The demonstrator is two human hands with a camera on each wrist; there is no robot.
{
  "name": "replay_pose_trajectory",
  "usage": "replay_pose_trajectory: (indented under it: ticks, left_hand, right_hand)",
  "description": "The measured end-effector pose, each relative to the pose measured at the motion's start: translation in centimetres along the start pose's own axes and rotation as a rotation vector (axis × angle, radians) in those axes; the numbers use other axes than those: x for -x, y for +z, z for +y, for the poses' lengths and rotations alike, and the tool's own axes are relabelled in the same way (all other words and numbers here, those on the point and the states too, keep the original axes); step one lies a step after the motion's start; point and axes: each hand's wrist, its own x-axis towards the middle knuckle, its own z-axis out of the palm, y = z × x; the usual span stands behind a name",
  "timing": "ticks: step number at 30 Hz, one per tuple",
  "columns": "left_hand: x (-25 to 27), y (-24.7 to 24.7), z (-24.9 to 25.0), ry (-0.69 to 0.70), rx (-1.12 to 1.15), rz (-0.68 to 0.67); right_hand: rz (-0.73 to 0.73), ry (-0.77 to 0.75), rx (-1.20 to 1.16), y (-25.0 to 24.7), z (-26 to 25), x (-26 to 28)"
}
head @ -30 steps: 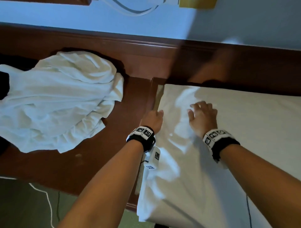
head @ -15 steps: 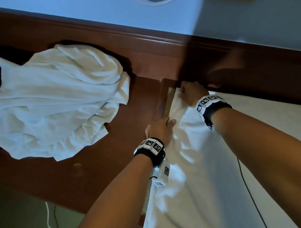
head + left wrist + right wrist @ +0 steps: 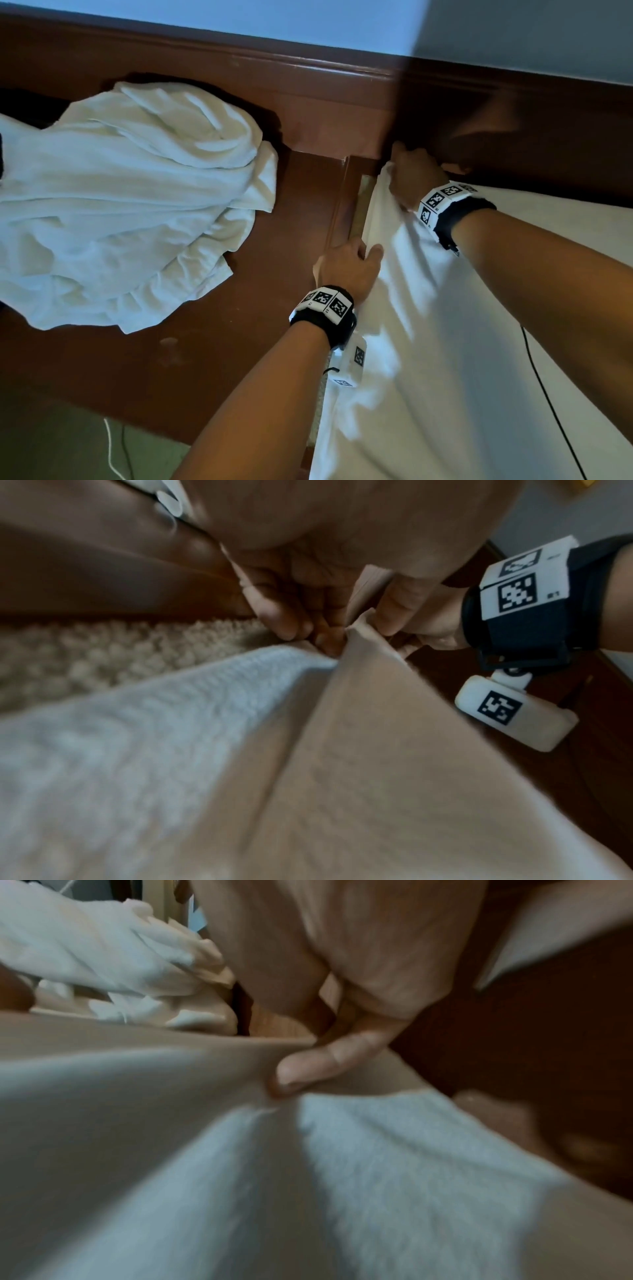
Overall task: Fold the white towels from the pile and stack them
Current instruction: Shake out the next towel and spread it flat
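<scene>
So both hands are busy on the same white towel (image 3: 462,342), the one spread out on the right over what looks like a bed with a beige textured cover. The left hand (image 3: 349,265) is clamped onto the towel's left edge, fingers curled under and thumb on top; the left wrist view shows the fingers (image 3: 291,620) and thumb pinching a fold of cloth right at the border, with the nubby beige cover (image 3: 103,647) just beside it. The right hand (image 3: 416,178) is up at the far corner of that towel, next to the dark wooden headboard (image 3: 342,85), and it's gripping too: the right wrist view has the thumb (image 3: 325,1066) pressed down on bunched fabric, though it's pretty blurry.

The towel is pulled taut between the two hands, with creases running down from the far corner toward the near edge.

Off to the left, the pile of towels (image 3: 130,205) is sitting in a crumpled heap on the brown wooden counter (image 3: 205,359), well apart from both hands. A thin black cable (image 3: 548,394) runs across the bed on the right.
</scene>
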Motion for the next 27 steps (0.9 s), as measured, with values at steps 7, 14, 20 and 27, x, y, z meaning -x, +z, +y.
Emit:
replay_pose_trajectory:
  ticks: [7, 14, 20, 27]
  left_hand:
    - [0.4, -1.6, 0.7, 0.007, -0.065, -0.091]
    - [4.2, -2.7, 0.7, -0.076, -0.146, -0.156]
    - [9.7, 1.2, -0.2, -0.238, -0.387, -0.210]
    - [13.2, -0.6, -2.0, -0.153, -0.064, -0.004]
  right_hand:
    - [-0.001, 0.021, -0.348, 1.1, 0.8, 4.2]
    - [-0.151, 0.124, -0.114, 5.9, 5.1, 21.4]
    - [-0.299, 0.148, -0.031, 9.6, 6.5, 26.6]
    - [-0.362, 0.154, -0.051, 8.9, 6.6, 26.3]
